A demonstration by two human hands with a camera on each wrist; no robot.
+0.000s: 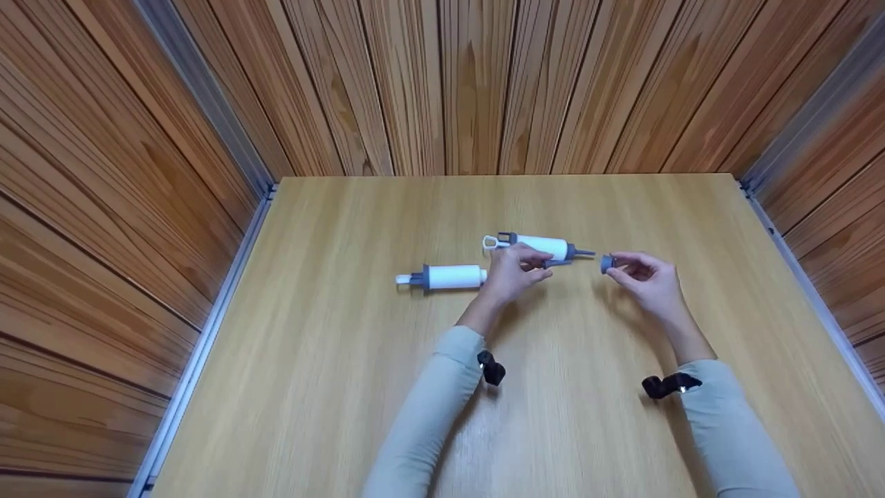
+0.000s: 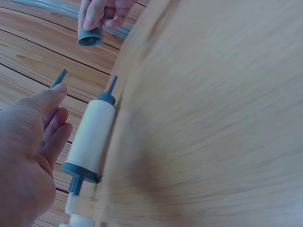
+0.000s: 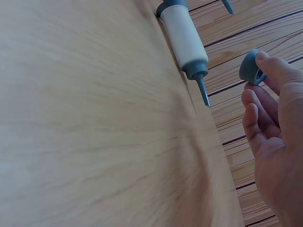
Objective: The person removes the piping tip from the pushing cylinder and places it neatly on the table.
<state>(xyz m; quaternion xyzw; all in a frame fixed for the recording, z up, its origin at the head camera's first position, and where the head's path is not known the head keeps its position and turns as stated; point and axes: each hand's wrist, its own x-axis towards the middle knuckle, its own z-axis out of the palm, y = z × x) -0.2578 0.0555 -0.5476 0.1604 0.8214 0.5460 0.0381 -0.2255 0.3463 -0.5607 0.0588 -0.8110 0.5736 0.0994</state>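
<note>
My left hand (image 1: pixel 510 274) pinches a thin blue-grey nozzle (image 1: pixel 559 263) between thumb and fingers, its tip (image 2: pixel 59 78) pointing out past the thumb in the left wrist view. To its right, my right hand (image 1: pixel 657 285) pinches a short blue-grey ring cap (image 1: pixel 607 263), held apart from the nozzle. The cap's hollow mouth (image 2: pixel 90 41) shows in the left wrist view. Behind the left hand lies a white syringe-like tube (image 1: pixel 543 245) with a grey nozzle on its right end and a white looped handle (image 1: pixel 490 242). A second white tube (image 1: pixel 455 277) lies left of that hand, without a nozzle showing.
Both tubes lie on a light wooden tabletop (image 1: pixel 311 387). Wood-panelled walls (image 1: pixel 477 90) stand behind it and at both sides, with metal rails (image 1: pixel 207 332) along the side edges. Each wrist wears a small black camera (image 1: pixel 491 369).
</note>
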